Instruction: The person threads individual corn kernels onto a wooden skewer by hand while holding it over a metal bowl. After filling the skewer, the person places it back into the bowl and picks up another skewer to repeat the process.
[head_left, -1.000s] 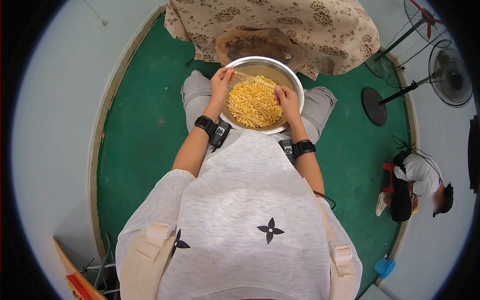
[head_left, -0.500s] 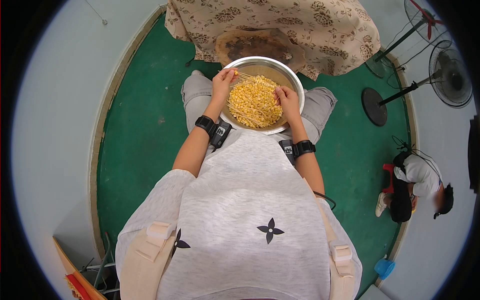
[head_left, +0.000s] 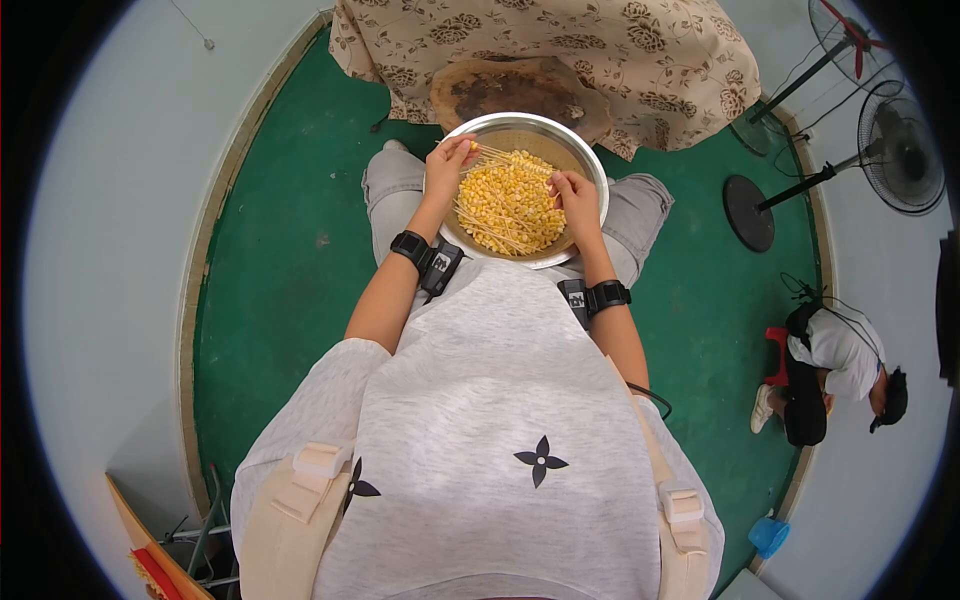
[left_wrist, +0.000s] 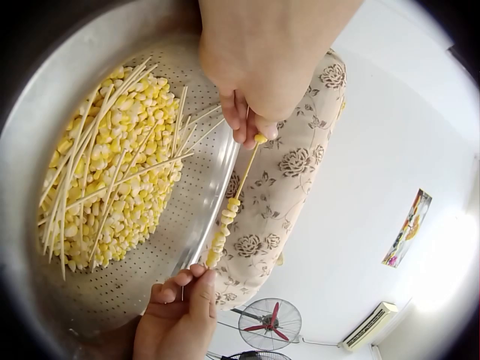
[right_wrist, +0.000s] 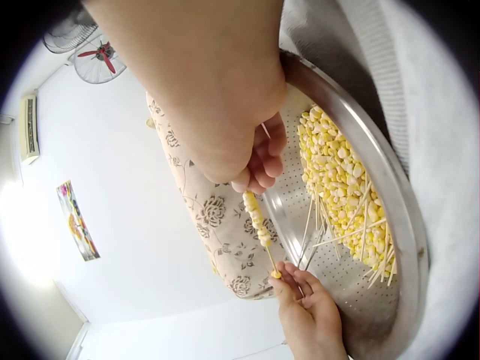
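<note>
Between my two hands runs a thin wooden skewer (left_wrist: 249,169) with a row of yellow corn kernels (left_wrist: 223,231) threaded along it. My left hand (left_wrist: 259,60) pinches a single corn kernel (left_wrist: 260,139) at one end of the skewer. At the other end, my right hand (right_wrist: 217,112) grips the skewer with its fingertips right by the threaded row. A stretch of bare stick shows between the row and the single kernel. Below the hands, a perforated metal basin (head_left: 582,150) holds a heap of loose corn kernels (head_left: 510,200) with several skewers (left_wrist: 112,180) lying over them.
The basin sits between the knees, close to a wooden stump (head_left: 520,90) and a table draped in flowered cloth (head_left: 640,50). Standing fans (head_left: 900,150) are at the right. Another person (head_left: 840,350) sits on a red stool (head_left: 776,352) by the right wall.
My left hand has shifted very slightly right, toward the basin, still pinching at the skewer's end. The right hand has barely moved. The seated person leans a little differently.
</note>
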